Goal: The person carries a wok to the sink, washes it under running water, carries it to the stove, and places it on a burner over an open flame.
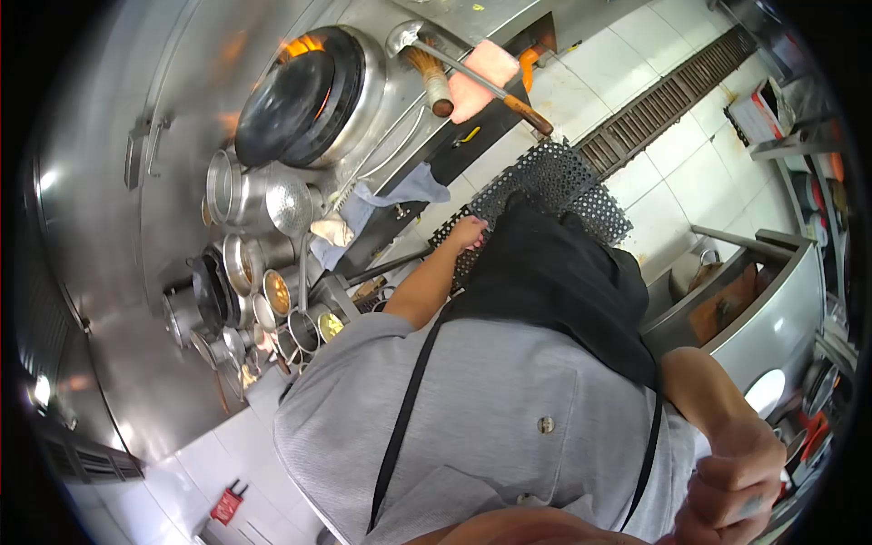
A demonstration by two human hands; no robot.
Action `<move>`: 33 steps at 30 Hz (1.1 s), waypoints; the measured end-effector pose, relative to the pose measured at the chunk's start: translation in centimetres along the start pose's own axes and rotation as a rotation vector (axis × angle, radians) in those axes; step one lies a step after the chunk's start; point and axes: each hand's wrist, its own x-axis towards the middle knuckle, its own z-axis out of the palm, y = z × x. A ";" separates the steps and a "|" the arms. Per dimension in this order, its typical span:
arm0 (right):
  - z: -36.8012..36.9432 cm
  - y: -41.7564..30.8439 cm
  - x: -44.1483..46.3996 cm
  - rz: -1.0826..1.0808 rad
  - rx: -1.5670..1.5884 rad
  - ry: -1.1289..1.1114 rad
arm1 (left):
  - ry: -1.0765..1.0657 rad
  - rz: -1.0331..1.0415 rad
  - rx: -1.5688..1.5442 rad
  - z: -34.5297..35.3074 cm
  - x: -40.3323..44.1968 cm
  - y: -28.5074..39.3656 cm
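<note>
My left hand (470,233) hangs beside the black apron (545,272) with its fingers curled in; nothing shows in it. Close to the camera at the lower right, my right hand (731,477) is raised in a fist, and its inner side is hidden. A grey shirt (490,391) covers my torso. Nearest my left hand are a black perforated floor mat (581,186) and a blue-grey cloth (409,189) on the stove edge. A large perforated skimmer (291,204) rests over a metal pot (221,180) farther left.
Flames rise by a black wok (286,107) on the burner. A ladle (481,77) with a wooden handle juts over the stove edge, beside a bamboo brush (431,77) and a pink cloth (484,80). Several food containers (276,292) stand lower left. A floor drain grate (663,104) crosses white tiles.
</note>
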 end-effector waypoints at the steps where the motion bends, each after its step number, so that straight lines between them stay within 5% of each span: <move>1: 0.2 0.0 -0.1 0.006 0.014 0.035 | -0.021 -0.006 0.018 0.2 0.1 0.1; 5: -0.1 -2.0 -3.7 0.252 -0.170 0.153 | -0.071 0.083 0.283 2.4 0.9 2.6; 8: -0.1 -2.3 -10.0 0.964 -0.441 0.467 | -0.117 0.052 0.353 2.0 1.9 4.4; 9: -0.3 -2.0 -12.4 1.382 -0.421 0.562 | -0.175 -0.035 0.339 2.3 1.9 5.1; 11: -0.3 0.0 -20.9 1.777 -0.298 0.547 | -0.168 -0.041 0.316 2.4 -0.7 8.4; 13: 1.2 -2.1 -36.4 1.907 -0.347 0.084 | -0.182 -0.044 0.345 2.5 -2.4 9.9; 15: 3.9 -3.1 -39.7 2.252 -0.075 0.227 | -0.219 0.025 0.344 2.6 -2.8 9.0; 18: 1.7 -4.3 -44.9 2.615 0.238 0.724 | -0.186 0.121 0.346 3.9 -2.9 4.9; 19: 0.9 -3.9 -41.2 2.706 0.300 0.550 | -0.123 0.146 0.355 4.5 -2.5 2.6; 25: -2.3 -0.4 -36.2 2.659 0.107 -0.297 | -0.057 0.042 -0.356 5.9 -10.1 -4.8; 28: -3.2 0.4 -35.7 2.603 0.088 -0.446 | -0.158 0.046 -0.642 6.7 -18.2 -5.2; 30: -3.7 0.6 -35.2 2.593 0.104 -0.478 | -0.276 -0.154 -0.579 6.8 -22.5 -5.9; 33: -4.3 1.1 -34.6 2.589 0.111 -0.507 | -0.236 -0.198 -0.694 11.6 -24.1 -13.2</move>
